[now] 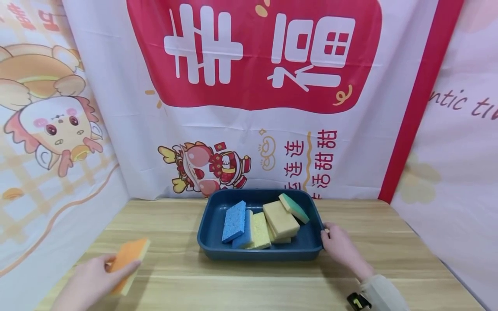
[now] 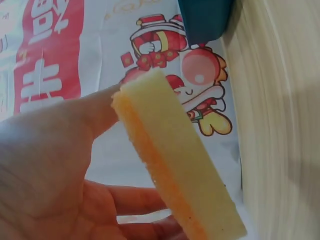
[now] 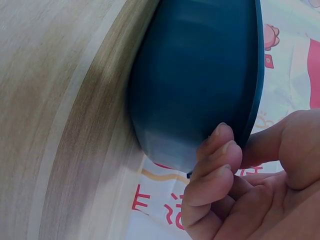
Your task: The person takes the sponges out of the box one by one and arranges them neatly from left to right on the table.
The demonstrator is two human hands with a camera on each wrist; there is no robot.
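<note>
My left hand (image 1: 91, 278) pinches a sponge (image 1: 128, 259) with an orange layer and a pale yellow layer, held over the left part of the table. In the left wrist view the sponge (image 2: 175, 160) is tilted, with its long pale edge toward the camera. At the right end of a dark blue bin (image 1: 260, 255), my right hand (image 1: 342, 246) grips the rim. The right wrist view shows its fingers (image 3: 212, 185) curled at the bin's side. Inside the bin lie a speckled blue sponge (image 1: 234, 222), several yellow ones, and a green-and-yellow sponge (image 1: 294, 208) leaning at the back right.
The bin stands on a wood-grain table (image 1: 171, 276), near its back edge. A printed white-and-red cloth (image 1: 253, 121) hangs right behind it. More printed cloth hangs along the left side (image 1: 50, 181) and the right side (image 1: 451, 185).
</note>
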